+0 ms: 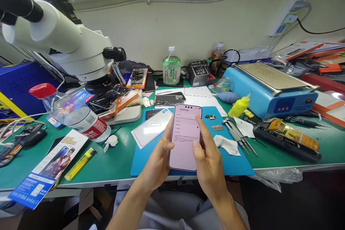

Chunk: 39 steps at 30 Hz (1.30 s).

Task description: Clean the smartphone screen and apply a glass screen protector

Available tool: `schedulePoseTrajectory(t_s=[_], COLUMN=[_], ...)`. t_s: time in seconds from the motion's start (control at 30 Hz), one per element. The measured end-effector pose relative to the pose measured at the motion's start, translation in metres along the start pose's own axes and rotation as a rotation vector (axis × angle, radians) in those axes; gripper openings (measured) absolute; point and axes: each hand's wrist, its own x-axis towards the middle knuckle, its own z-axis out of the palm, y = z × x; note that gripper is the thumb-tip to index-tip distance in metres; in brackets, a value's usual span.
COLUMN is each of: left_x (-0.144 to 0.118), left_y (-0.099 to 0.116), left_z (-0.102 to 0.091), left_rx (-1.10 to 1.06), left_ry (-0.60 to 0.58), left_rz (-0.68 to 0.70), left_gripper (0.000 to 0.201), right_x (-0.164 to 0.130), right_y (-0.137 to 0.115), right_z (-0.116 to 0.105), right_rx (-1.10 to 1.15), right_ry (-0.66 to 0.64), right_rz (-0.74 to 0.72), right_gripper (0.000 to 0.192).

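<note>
A lit smartphone [185, 154] is held upright between my two hands, above the front of a blue mat [142, 161]. Its screen shows lines of small text on a pale pink background. My left hand [159, 158] grips its left edge, the thumb lying over the side of the screen. My right hand [210, 161] wraps the right edge, with the thumb on the glass and a finger near the upper right of the screen. Behind the phone lie a white-bordered sheet [151, 129], a dark phone panel [169, 99] and small metal parts [210, 117].
On the left stand a microscope [61, 39], a tilted water bottle [86, 118], a leaflet [51, 165] and a yellow cutter [79, 164]. To the right are tweezers [237, 133], a yellow dropper bottle [239, 105], a blue heating plate machine [250, 90] and a black tool [285, 143].
</note>
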Motion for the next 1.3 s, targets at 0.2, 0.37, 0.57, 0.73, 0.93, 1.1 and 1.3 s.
schedulePoseTrajectory(t_s=[0.2,0.37,0.57,0.73,0.93,1.1,1.3], left_x=[0.001,0.003,0.001,0.004,0.006,0.006,0.008], left_y=[0.001,0.006,0.004,-0.003,-0.003,-0.004,-0.014], left_z=[0.002,0.009,0.011,0.005,0.006,0.006,0.0], left_rx=[-0.051,-0.089,-0.074,-0.116,-0.128,-0.163,-0.165], left_ry=[0.027,0.036,0.017,0.005,0.065,0.041,0.066], left_rz=[0.019,0.044,0.032,0.05,0.032,0.056,0.089], left_gripper=[0.074,0.079,0.076,0.077,0.068,0.064,0.066], right_x=[-0.001,0.004,0.011,0.007,0.009,0.01,0.008], right_y=[-0.004,-0.007,-0.014,-0.014,-0.008,-0.012,-0.015], right_z=[-0.005,-0.01,-0.007,-0.01,-0.017,-0.014,-0.014], right_rx=[0.205,0.127,-0.251,-0.183,-0.224,-0.371,-0.246], right_ry=[-0.053,-0.149,-0.061,-0.039,-0.06,-0.066,-0.033], right_rz=[0.085,0.138,-0.014,0.058,0.021,-0.058,0.003], right_gripper=[0.076,0.087,0.062,0.068,0.067,0.06,0.064])
